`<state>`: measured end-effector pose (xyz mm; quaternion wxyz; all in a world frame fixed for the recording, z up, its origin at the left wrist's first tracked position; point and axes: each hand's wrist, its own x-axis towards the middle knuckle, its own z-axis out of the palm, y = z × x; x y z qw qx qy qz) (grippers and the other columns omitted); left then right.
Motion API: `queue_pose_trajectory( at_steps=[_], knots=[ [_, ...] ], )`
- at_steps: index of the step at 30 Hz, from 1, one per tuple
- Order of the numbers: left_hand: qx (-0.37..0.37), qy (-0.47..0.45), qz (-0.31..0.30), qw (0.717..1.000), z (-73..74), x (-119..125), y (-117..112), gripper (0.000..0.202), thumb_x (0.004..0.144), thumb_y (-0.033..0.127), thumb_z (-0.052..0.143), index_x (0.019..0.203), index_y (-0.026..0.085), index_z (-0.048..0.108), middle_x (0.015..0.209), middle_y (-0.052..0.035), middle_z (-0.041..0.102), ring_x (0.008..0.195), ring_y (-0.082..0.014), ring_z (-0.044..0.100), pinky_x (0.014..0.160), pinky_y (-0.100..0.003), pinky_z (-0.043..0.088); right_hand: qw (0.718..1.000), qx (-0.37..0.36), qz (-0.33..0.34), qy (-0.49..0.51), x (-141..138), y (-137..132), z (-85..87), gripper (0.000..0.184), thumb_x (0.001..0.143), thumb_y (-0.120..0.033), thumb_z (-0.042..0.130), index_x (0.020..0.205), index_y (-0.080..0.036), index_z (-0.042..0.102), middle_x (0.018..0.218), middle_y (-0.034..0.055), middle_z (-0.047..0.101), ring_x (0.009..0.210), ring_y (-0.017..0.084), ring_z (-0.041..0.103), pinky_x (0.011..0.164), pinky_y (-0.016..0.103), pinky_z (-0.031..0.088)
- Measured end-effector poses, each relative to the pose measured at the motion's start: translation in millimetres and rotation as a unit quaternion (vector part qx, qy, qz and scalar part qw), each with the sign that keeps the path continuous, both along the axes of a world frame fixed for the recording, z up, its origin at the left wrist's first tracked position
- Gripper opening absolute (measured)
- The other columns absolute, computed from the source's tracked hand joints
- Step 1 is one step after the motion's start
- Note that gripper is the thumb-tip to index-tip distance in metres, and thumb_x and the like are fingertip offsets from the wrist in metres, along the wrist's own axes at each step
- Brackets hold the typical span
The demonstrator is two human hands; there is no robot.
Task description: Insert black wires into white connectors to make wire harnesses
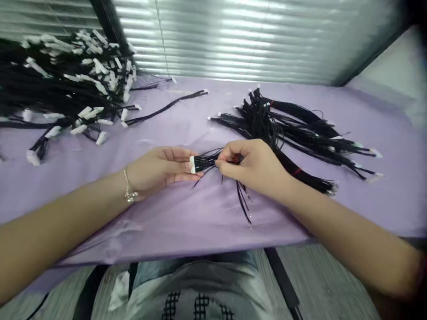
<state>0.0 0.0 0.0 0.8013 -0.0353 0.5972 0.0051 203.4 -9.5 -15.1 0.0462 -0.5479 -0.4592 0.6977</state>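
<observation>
1. No text, label, brand, number or sign can be read anywhere in the view.
2. The grey shirt (190, 282) at the bottom edge carries a black lattice print (201, 306) in at least 3 blocks, cut off by the frame; whether the blocks are letters cannot be told.
3. The white connector housing (192, 164) between the left hand's (175, 166) fingers is too small and blurred to show whether it is marked.
4. The white connectors (100, 66) in the pile at left are likewise too blurred for any lettering to be made out.

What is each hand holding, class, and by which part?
The left hand holds the white connector by the side away from its black wires; the right hand pinches some of them a short way out, exact number unclear.
</observation>
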Motion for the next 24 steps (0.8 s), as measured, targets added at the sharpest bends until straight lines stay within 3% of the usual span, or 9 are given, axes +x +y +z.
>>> queue_pose_trajectory(
  at_steps=[17,24],
  knots=[
    [0.003,0.016,-0.030,0.999,1.9,2.1,0.2,0.017,0.078,0.000,0.059,0.086,0.008,0.070,0.081,-0.0081,0.072,0.074,-0.0137,0.069,0.069,-0.019,0.057,0.999,0.004,0.032,-0.027,-5.9,-4.1,5.4,0.011,0.067,-0.017,0.056,0.057,-0.014,0.059,0.048,-0.0025,0.055,0.045,0.007,0.046,0.045,0.020,0.031],
    [0.005,0.032,-0.014,0.999,1.1,3.0,0.0,0.015,0.075,0.000,0.063,0.083,0.009,0.071,0.078,-0.0061,0.072,0.072,-0.0135,0.069,0.068,-0.020,0.057,0.998,0.036,0.029,-0.043,-5.4,-2.7,9.9,0.010,0.064,-0.017,0.056,0.054,-0.014,0.057,0.047,-0.0023,0.054,0.045,0.007,0.045,0.045,0.021,0.031]
  ],
)
